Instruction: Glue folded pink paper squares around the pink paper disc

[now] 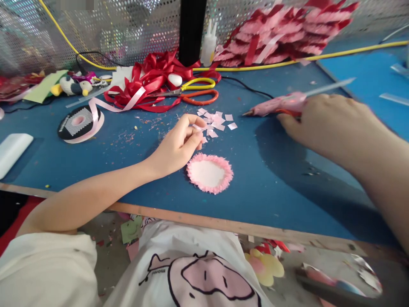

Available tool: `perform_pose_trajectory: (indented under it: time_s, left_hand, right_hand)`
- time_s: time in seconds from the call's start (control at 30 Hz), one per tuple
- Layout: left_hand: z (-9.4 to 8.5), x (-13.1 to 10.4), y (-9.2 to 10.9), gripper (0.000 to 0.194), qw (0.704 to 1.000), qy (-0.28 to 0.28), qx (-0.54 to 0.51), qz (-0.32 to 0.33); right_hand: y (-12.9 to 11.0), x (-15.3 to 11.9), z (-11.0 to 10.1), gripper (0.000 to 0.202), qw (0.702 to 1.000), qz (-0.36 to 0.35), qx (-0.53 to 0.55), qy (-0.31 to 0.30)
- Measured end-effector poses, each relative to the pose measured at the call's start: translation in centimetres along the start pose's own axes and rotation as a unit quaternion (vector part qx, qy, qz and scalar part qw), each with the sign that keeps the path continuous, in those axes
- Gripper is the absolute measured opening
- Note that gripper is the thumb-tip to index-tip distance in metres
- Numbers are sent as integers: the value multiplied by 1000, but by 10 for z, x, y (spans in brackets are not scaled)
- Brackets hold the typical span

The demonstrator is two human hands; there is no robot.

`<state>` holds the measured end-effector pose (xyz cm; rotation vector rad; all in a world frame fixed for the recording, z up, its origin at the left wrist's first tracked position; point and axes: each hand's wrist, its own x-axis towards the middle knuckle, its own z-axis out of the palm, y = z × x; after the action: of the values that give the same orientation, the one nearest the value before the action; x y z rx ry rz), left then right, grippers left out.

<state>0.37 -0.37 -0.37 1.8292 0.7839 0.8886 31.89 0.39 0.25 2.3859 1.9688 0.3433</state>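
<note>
My right hand (332,121) is wrapped around a pink hot glue gun (281,103), its nozzle pointing left just above the table. A translucent glue stick (332,86) juts out of the gun's back end. Curled with thumb and fingertips close together, my left hand (183,140) rests at the edge of a small pile of pale pink ribbon squares (218,123). Whether a square is pinched in it is hard to make out. Just below that hand lies a flat white oval piece with a fluffy pink rim (210,173), touched by neither hand.
Orange-and-yellow-handled scissors (198,91) lie by tangled red ribbon (150,79). A ribbon spool (79,123) and a white block (13,153) are on the left. Fluffy pink-and-red pieces (284,32), a bottle (209,44) and a yellow cable (255,67) run along the back.
</note>
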Motion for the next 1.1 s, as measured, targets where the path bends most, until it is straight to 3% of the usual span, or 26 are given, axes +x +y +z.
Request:
perform_pose_trajectory:
  time_s: [0.07,0.13,0.2,0.3,0.33,0.4,0.77,0.97,1.1]
  left_hand:
    - [1,-1,1,9,1000,-9,-7,5]
    - [3,-1,2,11,1000,-19,-15,7]
    - [4,-2,3,15,999,-30,-27,11]
    - [6,-3,4,19,998,-45,-43,2]
    - [6,-3,5,19,998,-50,-45,-1]
    - [7,-3,5,21,997,-61,-45,-1]
    - [6,-5,11,24,992,-103,-78,-11]
    - [6,-5,12,22,991,-109,-71,-13]
    - [6,-4,12,23,992,-107,-74,-3]
  right_hand:
    - [-5,-5,-3,64,998,-2,17,55]
    - [-12,-12,-9,65,981,-57,93,163]
    - [-22,-22,-14,49,933,-182,189,246]
    - [-39,-40,-18,19,823,-355,266,354]
    - [-45,-45,-18,16,794,-389,273,380]
    - [-53,-53,-17,20,767,-413,273,408]
    - [-61,-60,-13,8,760,-412,221,452]
    - [-69,-61,-8,4,787,-381,258,410]
    - [-70,-60,-3,3,786,-381,271,404]
